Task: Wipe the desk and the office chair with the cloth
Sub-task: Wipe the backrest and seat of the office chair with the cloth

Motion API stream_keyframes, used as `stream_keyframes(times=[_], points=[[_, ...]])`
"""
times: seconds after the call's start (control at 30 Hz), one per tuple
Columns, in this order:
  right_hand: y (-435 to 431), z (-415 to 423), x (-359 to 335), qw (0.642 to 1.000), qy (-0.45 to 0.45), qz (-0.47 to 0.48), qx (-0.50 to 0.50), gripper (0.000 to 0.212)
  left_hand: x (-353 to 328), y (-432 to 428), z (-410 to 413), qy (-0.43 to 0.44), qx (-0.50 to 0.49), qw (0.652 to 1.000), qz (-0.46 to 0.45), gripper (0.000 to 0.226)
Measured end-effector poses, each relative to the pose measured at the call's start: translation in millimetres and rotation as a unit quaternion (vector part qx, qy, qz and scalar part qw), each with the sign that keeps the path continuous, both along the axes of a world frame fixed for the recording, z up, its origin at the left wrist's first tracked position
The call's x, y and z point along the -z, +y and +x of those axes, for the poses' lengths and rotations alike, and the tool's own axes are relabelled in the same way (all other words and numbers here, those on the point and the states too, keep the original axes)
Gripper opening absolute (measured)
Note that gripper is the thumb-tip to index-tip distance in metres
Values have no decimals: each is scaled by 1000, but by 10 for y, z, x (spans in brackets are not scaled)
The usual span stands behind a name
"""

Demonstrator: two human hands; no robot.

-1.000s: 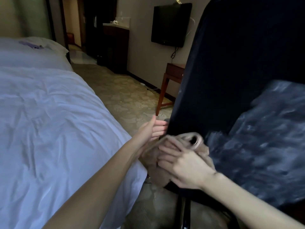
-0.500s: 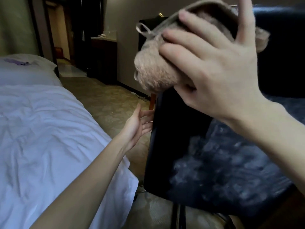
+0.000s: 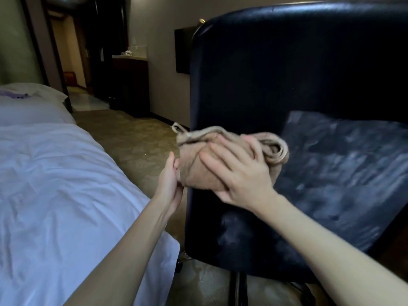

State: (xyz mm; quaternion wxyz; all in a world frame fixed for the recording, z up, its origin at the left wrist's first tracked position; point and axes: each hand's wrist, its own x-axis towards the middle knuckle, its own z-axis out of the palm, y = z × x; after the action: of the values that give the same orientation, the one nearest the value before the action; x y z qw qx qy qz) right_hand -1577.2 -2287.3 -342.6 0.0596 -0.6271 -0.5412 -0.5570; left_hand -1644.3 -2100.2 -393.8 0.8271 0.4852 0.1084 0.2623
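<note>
1. Head view: the right hand lies over the bunched beige cloth, fingers spread wide and fairly straight, pressing it against the black office chair. The thumb runs along the lower edge of the cloth.
2. Location of cloth: on the left edge of the chair's upholstery, about mid-height, with a rolled hem standing out on its right side and a small loop at its upper left.
3. Change noted: half a second ago the same hand had the cloth raised high by the top of the chair, close to the camera; it is now lower. One second ago it was lower again, near the bottom edge.
4. The left hand remains beside the chair's left edge, as in both earlier frames. It is relaxed, fingers straight and together, holding nothing, with its fingertips just beside the cloth; whether they touch it cannot be told.
5. Chair surface: a worn greyish patch lies to the right of the cloth.
6. Surroundings: a bed with white sheets to the left, patterned floor between bed and chair, a dark wall screen beyond.
</note>
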Motion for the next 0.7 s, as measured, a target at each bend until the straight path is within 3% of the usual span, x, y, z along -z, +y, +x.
stream_keyframes(times=[0.13, 0.23, 0.4, 0.53, 0.7], points=[[-8, 13, 631, 995, 38, -85, 27, 68, 20, -20, -26, 2, 24, 998, -50, 66], [-70, 4, 1079, 980, 62, -183, 57, 79, 19, 4, 5, 7, 10, 998, -63, 63], [-272, -63, 1544, 950, 72, -299, 57, 55, 52, -57, 19, 7, -28, 999, -31, 57], [-352, -199, 1179, 969, 92, -229, 16, 59, 61, -72, 21, 29, -4, 999, -17, 49], [-362, -384, -156, 998, -9, -58, 1, 51, -37, -46, 55, 80, 27, 996, 25, 40]])
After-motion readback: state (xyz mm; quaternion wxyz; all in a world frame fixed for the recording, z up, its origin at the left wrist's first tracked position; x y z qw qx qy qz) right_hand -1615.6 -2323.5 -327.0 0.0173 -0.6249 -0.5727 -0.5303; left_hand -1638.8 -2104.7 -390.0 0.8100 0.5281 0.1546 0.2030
